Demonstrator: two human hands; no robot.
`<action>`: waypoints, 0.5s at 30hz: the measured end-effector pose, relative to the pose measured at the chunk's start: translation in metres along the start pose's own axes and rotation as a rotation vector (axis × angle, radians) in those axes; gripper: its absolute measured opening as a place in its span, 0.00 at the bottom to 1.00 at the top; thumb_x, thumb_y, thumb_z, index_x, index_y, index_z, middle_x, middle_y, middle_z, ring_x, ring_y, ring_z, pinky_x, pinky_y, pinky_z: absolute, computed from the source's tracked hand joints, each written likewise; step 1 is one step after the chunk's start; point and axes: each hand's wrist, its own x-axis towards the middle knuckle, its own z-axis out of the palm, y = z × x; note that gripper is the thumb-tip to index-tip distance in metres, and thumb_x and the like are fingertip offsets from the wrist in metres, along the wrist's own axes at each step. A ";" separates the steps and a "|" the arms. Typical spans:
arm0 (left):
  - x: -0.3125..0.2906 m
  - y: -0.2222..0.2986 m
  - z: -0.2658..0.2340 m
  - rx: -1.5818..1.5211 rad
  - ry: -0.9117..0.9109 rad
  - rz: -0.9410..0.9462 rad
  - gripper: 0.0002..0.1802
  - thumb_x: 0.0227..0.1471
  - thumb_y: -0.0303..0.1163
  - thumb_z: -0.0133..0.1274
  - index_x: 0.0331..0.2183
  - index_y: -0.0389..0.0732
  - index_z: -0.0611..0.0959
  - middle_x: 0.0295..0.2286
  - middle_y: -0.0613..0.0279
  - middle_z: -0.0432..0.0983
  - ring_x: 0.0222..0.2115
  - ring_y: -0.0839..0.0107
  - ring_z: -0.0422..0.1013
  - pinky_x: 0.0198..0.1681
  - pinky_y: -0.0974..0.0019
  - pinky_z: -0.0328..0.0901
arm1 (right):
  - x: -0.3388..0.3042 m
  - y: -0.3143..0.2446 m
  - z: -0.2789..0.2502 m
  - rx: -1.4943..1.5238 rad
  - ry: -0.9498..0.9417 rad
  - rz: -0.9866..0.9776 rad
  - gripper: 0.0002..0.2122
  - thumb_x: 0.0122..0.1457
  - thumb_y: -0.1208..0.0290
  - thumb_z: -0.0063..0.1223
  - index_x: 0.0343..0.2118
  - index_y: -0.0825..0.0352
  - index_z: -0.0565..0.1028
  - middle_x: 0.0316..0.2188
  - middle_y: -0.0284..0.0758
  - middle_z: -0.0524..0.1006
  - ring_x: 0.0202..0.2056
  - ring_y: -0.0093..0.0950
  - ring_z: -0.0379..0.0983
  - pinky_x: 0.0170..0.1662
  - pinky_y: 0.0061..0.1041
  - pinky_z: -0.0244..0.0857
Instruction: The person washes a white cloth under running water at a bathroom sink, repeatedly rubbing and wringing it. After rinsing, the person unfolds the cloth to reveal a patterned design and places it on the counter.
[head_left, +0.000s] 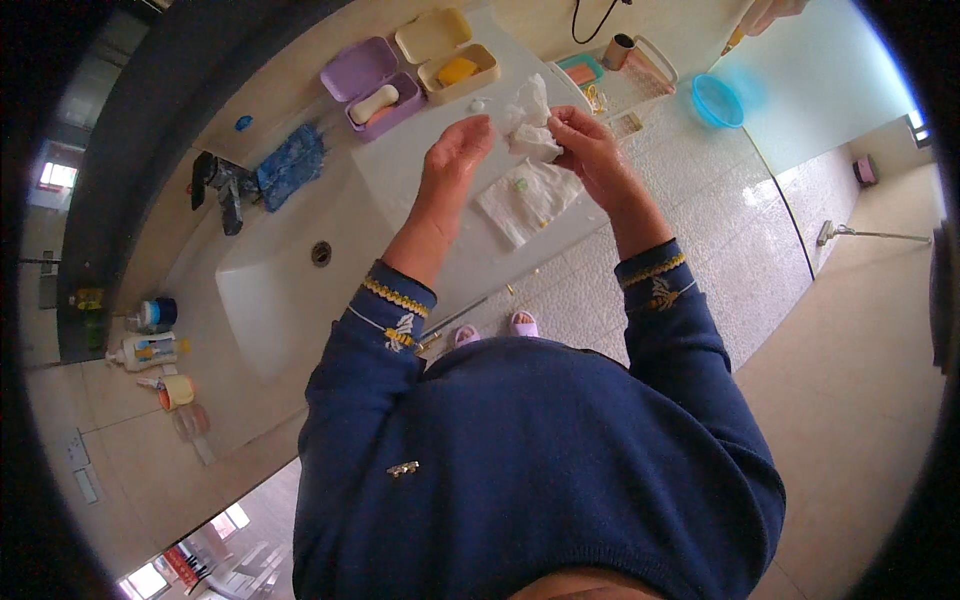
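Observation:
A crumpled, thin white cloth (537, 125) hangs from my right hand (588, 150), pinched between thumb and fingers over the white counter. My left hand (460, 148) is held a little to its left, palm partly turned up and fingers stretched, with nothing seen in it. Below my right hand a flat white cloth (525, 203) with small coloured marks lies at the counter edge. Beyond my left hand stand an open purple soap box (376, 107) with a pale bar of soap (374, 104) and an open yellow soap box (460, 75) with a yellow piece inside.
A white sink (265, 310) with a dark faucet (228, 190) is at the left, a blue cloth (292, 165) beside the faucet. Several bottles and cups stand at the far left. At the right are a clear tray (640, 80), a blue basin (717, 101) and a floor squeegee (870, 233).

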 end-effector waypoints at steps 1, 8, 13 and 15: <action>-0.001 0.006 0.002 -0.024 -0.036 -0.019 0.24 0.46 0.37 0.56 0.45 0.40 0.72 0.38 0.63 0.71 0.41 0.72 0.65 0.45 0.68 0.59 | -0.004 -0.005 0.010 0.064 -0.013 0.013 0.10 0.58 0.63 0.46 0.37 0.64 0.70 0.31 0.26 0.71 0.34 0.18 0.68 0.39 0.20 0.65; 0.003 0.008 -0.011 -0.263 -0.003 -0.024 0.11 0.47 0.31 0.54 0.36 0.41 0.75 0.33 0.67 0.72 0.34 0.76 0.67 0.40 0.71 0.62 | 0.000 -0.006 0.020 0.046 -0.030 -0.009 0.10 0.60 0.62 0.41 0.37 0.62 0.69 0.32 0.27 0.71 0.33 0.18 0.68 0.40 0.19 0.65; 0.005 0.010 -0.023 -0.261 0.065 0.069 0.10 0.47 0.30 0.54 0.35 0.43 0.75 0.31 0.70 0.71 0.32 0.77 0.66 0.39 0.70 0.63 | 0.005 -0.002 0.031 0.139 0.055 -0.050 0.10 0.60 0.62 0.42 0.36 0.63 0.69 0.30 0.27 0.71 0.32 0.20 0.69 0.40 0.22 0.65; 0.004 0.011 -0.024 -0.219 0.078 0.097 0.12 0.47 0.32 0.55 0.37 0.43 0.74 0.31 0.70 0.70 0.31 0.77 0.66 0.38 0.70 0.63 | 0.009 0.000 0.034 0.174 0.074 -0.097 0.10 0.60 0.63 0.42 0.35 0.64 0.69 0.30 0.28 0.70 0.31 0.21 0.69 0.40 0.23 0.65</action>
